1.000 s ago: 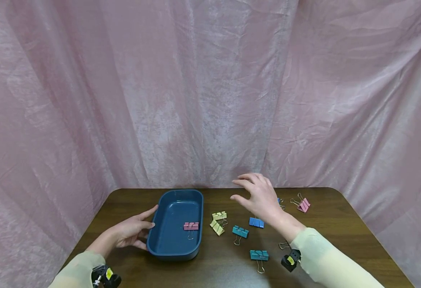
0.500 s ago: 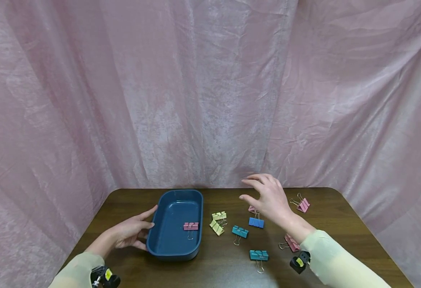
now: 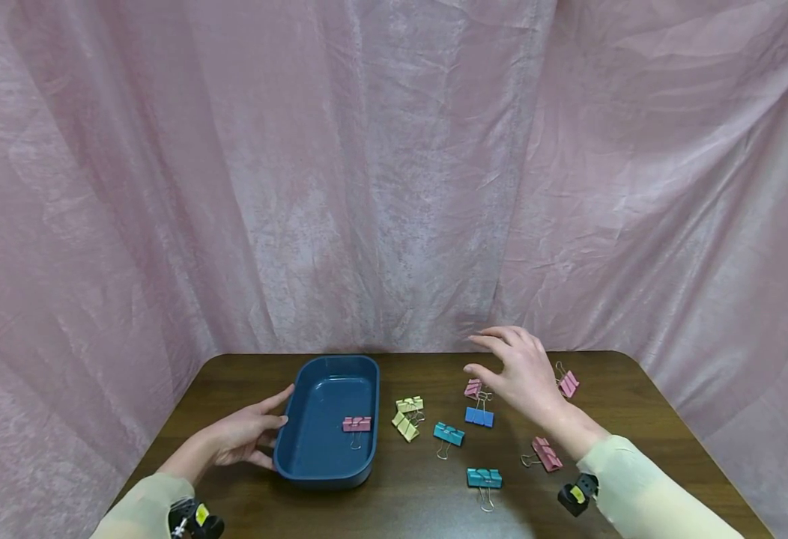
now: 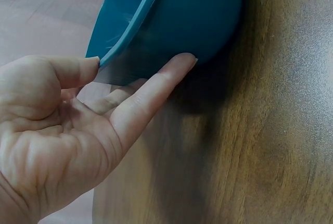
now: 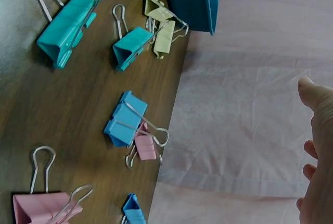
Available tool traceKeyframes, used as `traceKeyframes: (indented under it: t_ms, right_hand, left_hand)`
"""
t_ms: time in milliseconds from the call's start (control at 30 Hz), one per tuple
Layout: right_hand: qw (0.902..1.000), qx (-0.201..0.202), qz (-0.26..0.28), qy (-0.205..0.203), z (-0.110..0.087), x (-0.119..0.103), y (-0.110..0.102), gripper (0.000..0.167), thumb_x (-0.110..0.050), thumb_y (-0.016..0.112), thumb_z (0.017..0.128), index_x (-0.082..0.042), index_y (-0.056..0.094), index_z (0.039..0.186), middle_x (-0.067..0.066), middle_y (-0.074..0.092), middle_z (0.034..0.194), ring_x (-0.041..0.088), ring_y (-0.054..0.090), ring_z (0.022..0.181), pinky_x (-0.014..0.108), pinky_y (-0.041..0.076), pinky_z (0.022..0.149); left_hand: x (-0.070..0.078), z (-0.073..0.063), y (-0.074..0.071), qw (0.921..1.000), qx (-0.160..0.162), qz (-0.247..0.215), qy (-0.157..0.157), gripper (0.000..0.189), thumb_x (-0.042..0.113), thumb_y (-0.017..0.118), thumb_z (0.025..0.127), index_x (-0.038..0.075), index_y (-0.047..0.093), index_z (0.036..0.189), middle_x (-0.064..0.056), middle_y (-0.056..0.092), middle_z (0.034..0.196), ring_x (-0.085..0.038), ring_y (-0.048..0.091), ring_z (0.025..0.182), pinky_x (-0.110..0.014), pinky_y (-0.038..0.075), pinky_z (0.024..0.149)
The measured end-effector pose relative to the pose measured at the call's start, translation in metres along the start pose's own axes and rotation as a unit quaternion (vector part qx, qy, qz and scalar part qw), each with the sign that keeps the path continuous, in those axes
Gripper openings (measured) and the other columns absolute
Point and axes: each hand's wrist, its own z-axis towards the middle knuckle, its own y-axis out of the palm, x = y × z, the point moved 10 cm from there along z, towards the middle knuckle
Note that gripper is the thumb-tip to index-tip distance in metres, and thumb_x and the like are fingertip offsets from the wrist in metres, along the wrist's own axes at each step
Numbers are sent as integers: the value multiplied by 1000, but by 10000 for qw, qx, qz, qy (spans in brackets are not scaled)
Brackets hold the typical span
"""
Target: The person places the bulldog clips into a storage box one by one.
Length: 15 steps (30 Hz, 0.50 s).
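Observation:
My left hand steadies a dark blue rectangular container. In the left wrist view its thumb touches the rim and its fairly straight fingers rest against the outer wall. One pink binder clip lies inside the container. My right hand hovers above the back right of the table, fingers spread from the thumb and holding nothing. Below and near it are a blue binder clip, a small pink binder clip and another pink one. A small blue clip shows only in the right wrist view.
Between container and right hand lie two yellow binder clips and two teal ones, one farther back, one nearer. A larger pink clip lies near the right forearm. A pink curtain hangs behind the wooden table.
My right hand has drifted to the right, still raised above the table. The small pink clip and the larger pink clip have come into sight from behind it. The left hand stays put.

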Motion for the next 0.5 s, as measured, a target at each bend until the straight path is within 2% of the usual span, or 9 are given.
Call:
traceKeyframes:
  t_ms: [200, 500]
  right_hand:
    - [10000, 38, -32, 80, -9, 12, -7, 50, -40, 88, 79, -19, 75, 123, 4, 68, 123, 32, 55, 119, 57, 38, 100]
    - [9994, 123, -275, 197, -19, 27, -20, 49, -37, 89, 78, -19, 75, 121, 3, 68, 121, 33, 56, 117, 59, 40, 96]
  left_hand:
    - [0, 0, 1, 10000, -58, 5, 29, 71, 16, 40, 112, 23, -6, 165, -41, 27, 154, -49, 58, 122, -63, 56, 83]
    - [1, 0, 1, 10000, -48, 19, 26, 71, 15, 40, 112, 23, -6, 165, -41, 27, 154, -49, 59, 122, -63, 56, 82]
